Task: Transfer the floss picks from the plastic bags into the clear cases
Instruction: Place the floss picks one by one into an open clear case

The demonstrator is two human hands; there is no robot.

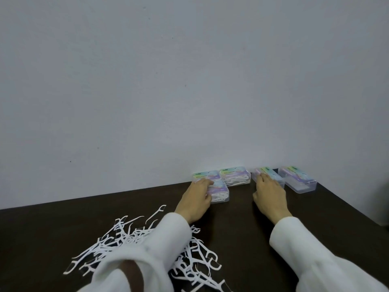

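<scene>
Several clear cases with pastel labels stand along the wall. My left hand (197, 197) rests on the nearest filled case (220, 193), fingers laid over its left end; another case (205, 174) lies just behind it. A filled case (235, 175) stands in the middle. My right hand (270, 194) lies flat with straight fingers on a case (266, 173) that looks empty. Further right is one more case (297, 179), which also looks empty. A loose heap of white floss picks (130, 237) covers the near left of the table, partly hidden under my left sleeve.
The dark brown table (231, 228) meets a plain pale wall (189, 81) at the back. Its right edge runs diagonally down past the far-right case. No plastic bags are in view.
</scene>
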